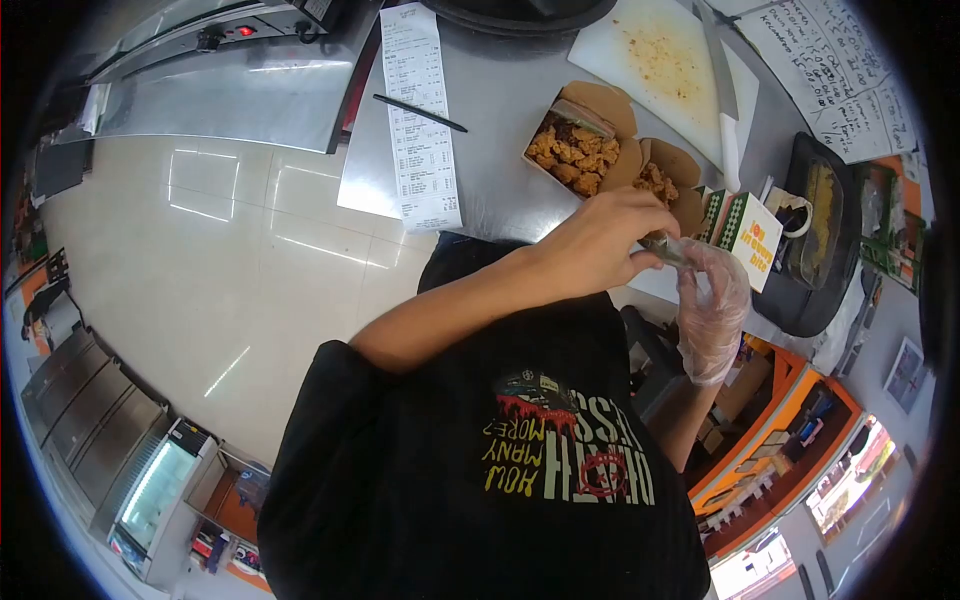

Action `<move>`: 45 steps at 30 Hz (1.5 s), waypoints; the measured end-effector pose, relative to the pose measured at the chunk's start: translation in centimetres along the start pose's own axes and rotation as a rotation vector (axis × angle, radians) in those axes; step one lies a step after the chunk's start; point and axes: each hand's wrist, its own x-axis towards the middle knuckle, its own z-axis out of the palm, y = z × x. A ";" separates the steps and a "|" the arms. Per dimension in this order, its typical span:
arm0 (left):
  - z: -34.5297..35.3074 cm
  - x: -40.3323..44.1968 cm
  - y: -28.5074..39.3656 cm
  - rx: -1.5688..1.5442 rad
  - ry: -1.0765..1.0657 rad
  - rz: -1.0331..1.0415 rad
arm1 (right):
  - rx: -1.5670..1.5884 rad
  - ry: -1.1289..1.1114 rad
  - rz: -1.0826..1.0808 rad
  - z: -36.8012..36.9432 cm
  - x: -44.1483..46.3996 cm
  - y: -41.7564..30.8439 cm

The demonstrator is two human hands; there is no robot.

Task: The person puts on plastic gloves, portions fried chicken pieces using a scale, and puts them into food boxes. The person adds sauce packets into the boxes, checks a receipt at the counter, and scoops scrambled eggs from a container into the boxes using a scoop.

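My left hand (612, 235), bare, pinches a small clear plastic packet (664, 249) with dull greenish-brown contents. In a clear plastic glove, my right hand (713, 300) closes its fingers on the packet's other end. Just beyond them, an open brown cardboard box (616, 105) holds fried chicken pieces (572, 158) and a similar clear packet (584, 117). Beside it stands a second open box (682, 165) with fried chicken, partly hidden behind my left hand. A white-and-green checked carton (750, 240) with printed lettering is right of my fingers.
A knife (722, 90) lies across the crumb-strewn white cutting board (640, 40). On the steel counter (490, 120) are a long receipt (415, 130) and a black pen (420, 112). At right, a black tray (835, 290) carries a container of yellow food (820, 220). A handwritten sheet (825, 70) lies behind.
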 end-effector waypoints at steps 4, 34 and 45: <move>-0.4 1.0 0.4 -0.082 -0.078 -0.097 | 0.078 0.105 -0.047 0.6 1.4 -1.4; -1.2 -0.9 -2.8 0.698 -0.055 0.046 | -0.305 0.123 -0.047 10.3 8.0 5.0; -0.8 -1.1 -3.0 0.694 -0.023 0.028 | -0.270 -0.001 0.057 8.8 8.1 3.6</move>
